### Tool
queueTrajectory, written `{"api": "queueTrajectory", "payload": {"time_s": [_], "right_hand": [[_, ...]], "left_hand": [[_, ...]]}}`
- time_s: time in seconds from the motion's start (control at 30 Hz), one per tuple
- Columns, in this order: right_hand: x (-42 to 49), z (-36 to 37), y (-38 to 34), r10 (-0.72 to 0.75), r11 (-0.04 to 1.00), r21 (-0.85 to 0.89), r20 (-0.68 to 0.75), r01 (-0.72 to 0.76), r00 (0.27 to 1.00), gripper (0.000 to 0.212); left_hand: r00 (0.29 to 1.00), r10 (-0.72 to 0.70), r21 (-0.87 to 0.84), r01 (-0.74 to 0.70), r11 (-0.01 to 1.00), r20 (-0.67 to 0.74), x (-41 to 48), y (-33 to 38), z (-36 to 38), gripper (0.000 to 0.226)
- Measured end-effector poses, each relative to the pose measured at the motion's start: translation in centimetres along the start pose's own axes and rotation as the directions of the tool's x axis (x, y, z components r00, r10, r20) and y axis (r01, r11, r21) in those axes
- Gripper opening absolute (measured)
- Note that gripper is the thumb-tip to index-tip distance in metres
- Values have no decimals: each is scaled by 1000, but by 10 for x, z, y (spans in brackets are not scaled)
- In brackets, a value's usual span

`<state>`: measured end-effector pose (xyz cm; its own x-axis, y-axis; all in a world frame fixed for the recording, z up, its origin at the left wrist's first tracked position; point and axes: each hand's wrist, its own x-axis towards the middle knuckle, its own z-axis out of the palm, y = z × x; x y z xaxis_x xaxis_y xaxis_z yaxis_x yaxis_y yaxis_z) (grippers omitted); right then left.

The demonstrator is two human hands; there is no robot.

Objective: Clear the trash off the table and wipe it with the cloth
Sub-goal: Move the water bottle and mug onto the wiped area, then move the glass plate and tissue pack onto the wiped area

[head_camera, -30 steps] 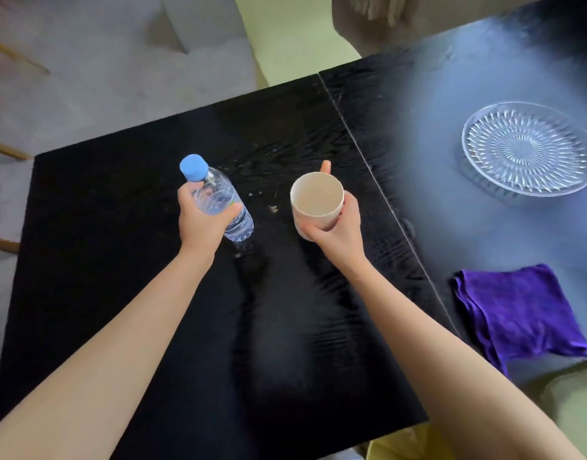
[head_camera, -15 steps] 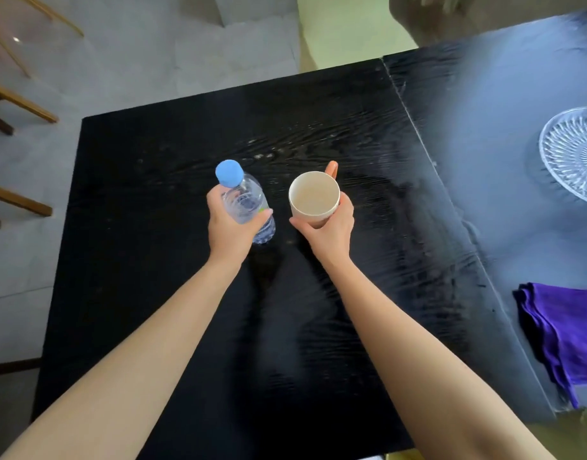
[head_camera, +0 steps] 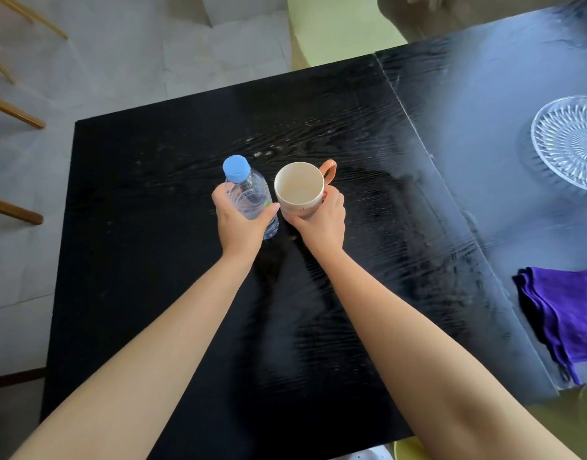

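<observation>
My left hand (head_camera: 237,224) grips a clear plastic water bottle (head_camera: 249,194) with a blue cap, held above the black table (head_camera: 146,260). My right hand (head_camera: 322,220) grips a pale mug (head_camera: 298,189) with an orange handle, its mouth facing up; the inside looks empty. Bottle and mug are side by side, almost touching, over the middle of the table. A folded purple cloth (head_camera: 564,313) lies on the table at the right edge of the view.
A clear cut-glass plate (head_camera: 571,147) sits on the right table section. A seam (head_camera: 428,151) divides the two table sections. Wooden chair legs (head_camera: 13,114) stand on the grey floor at left. A pale green seat (head_camera: 338,34) is beyond the table.
Both hands have drawn closer together, so bottle and mug now nearly touch. The view has swung left, pushing the cloth and glass plate toward the right edge.
</observation>
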<state>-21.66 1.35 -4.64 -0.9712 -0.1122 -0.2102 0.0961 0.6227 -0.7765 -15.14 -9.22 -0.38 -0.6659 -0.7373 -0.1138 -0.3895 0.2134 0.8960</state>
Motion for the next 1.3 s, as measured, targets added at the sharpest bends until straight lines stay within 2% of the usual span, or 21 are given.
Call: {"api": "queueTrajectory", "payload": {"time_s": [0.1, 0.17, 0.27, 0.33, 0.4, 0.47, 0.53, 0.6, 0.73, 0.8, 0.9, 0.97, 1.07, 1.13, 1.2, 1.3], "right_hand": [[-1, -6, -2, 26, 997, -73, 38, -23, 999, 85], [-1, -17, -1, 51, 990, -139, 77, -40, 996, 88], [1, -43, 3, 118, 961, -270, 180, -66, 977, 81], [6, -66, 5, 188, 928, -365, 285, -75, 940, 77], [10, -95, 5, 243, 887, -461, 395, -37, 886, 73], [12, -128, 2, 282, 851, -525, 466, 6, 838, 69], [12, -163, 2, 323, 816, -578, 486, 21, 812, 64], [15, -191, 2, 365, 785, -619, 486, 18, 794, 63], [20, -255, 13, 450, 772, -626, 422, -106, 787, 51], [20, -287, 23, 468, 774, -615, 391, -153, 792, 55], [20, -316, 31, 516, 764, -605, 368, -222, 774, 55], [16, -372, 52, 545, 762, -565, 296, -316, 785, 55], [17, -406, 80, 563, 749, -555, 246, -362, 789, 56], [18, -432, 106, 576, 732, -556, 198, -394, 793, 47], [21, -456, 135, 588, 690, -571, 86, -445, 804, 41], [26, -480, 176, 556, 649, -610, -26, -454, 831, 47]], "left_hand": [[999, -41, 24, 40, 999, 24, -5, 0, -1, 86], [988, -154, 87, 151, 985, 30, -12, -1, -1, 84], [913, -406, 194, 392, 899, 34, -25, -2, 0, 68], [853, -498, 355, 421, 834, 158, -31, 4, 4, 56], [775, -534, 517, 320, 794, 339, -35, 20, 12, 38], [699, -540, 609, 187, 771, 468, -37, 46, 21, 20], [649, -524, 649, 60, 759, 552, -39, 73, 36, 23], [608, -525, 673, -20, 740, 595, -38, 97, 49, 41], [595, -478, 682, -170, 711, 646, -44, 145, 92, 41], [591, -450, 676, -235, 698, 670, -54, 170, 120, 41], [537, -444, 646, -276, 711, 718, -67, 196, 145, 43], [496, -410, 609, -352, 710, 765, -92, 227, 199, 44], [463, -382, 574, -402, 714, 800, -106, 240, 237, 43], [446, -385, 571, -435, 696, 808, -119, 245, 274, 43], [429, -397, 572, -444, 690, 811, -129, 245, 313, 42], [418, -406, 572, -441, 691, 813, -135, 241, 351, 41]]}}
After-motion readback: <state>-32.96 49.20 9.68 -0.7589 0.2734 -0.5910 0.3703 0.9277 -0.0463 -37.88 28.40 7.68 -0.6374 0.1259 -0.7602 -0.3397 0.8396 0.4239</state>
